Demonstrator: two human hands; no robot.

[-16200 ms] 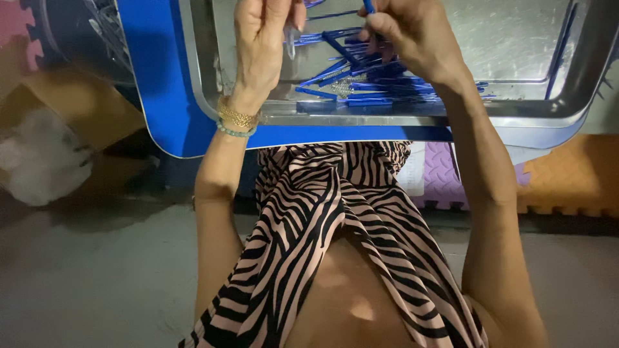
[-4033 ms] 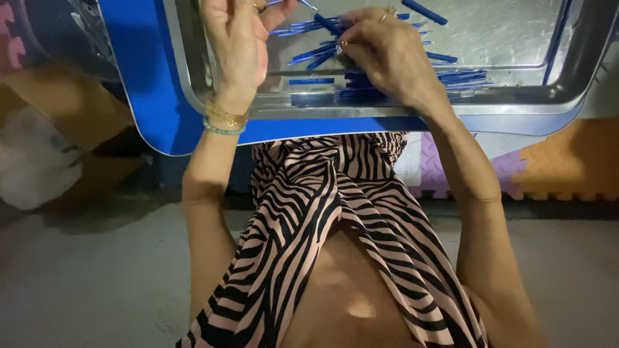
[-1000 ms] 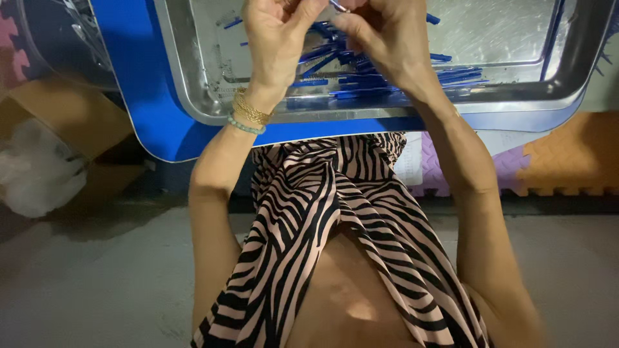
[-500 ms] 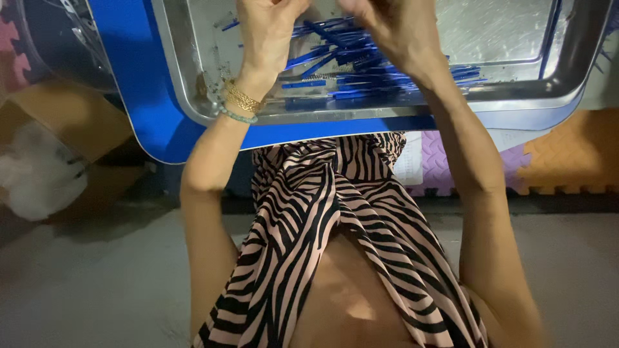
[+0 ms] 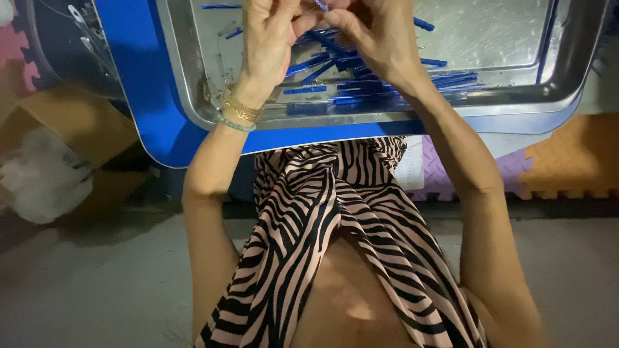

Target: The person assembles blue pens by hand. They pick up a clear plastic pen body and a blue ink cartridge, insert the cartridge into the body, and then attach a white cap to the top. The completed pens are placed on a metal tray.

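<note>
Pinching blue piece [image 5: 321,5] above tray [image 5: 187,96]

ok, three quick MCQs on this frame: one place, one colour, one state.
1. Where do the blue sticks lie?
A. in the metal tray
B. on the floor
C. in the cardboard box

2. What colour is the surface under the tray?
A. red
B. blue
C. green

3. How are the two hands placed?
A. apart at the tray's ends
B. together above the tray, on a small blue piece
C. resting on the lap

Answers: 1 A, the sticks are heaped inside the tray's rim. 2 B, blue shows around the tray. 3 B, left hand and right hand meet fingertip to fingertip.
</note>
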